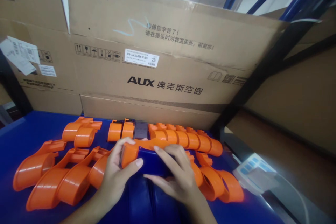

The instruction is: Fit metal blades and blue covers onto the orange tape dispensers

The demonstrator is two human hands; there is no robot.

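Note:
Near the centre, my left hand (119, 168) grips the left end of an orange and blue plastic part (130, 153), its thumb across the orange end. My right hand (177, 171) is at the part's right side, with fingers on its upper edge and the thumb below the blue face. What its fingertips press on is partly hidden. Orange ring-shaped parts (48, 187) lie to the left, and more (232, 185) lie to the right. Behind the hands stand a row of orange rings (193, 140) and two orange pieces (114, 131) beside a dark block (141, 129).
A large cardboard sheet (105, 80) stands behind the blue table (13, 129). Dark blue parts (141, 199) lie below my hands. At the right are a pale device with blue keys (256, 173), its cable and a dark slanted post (252, 77).

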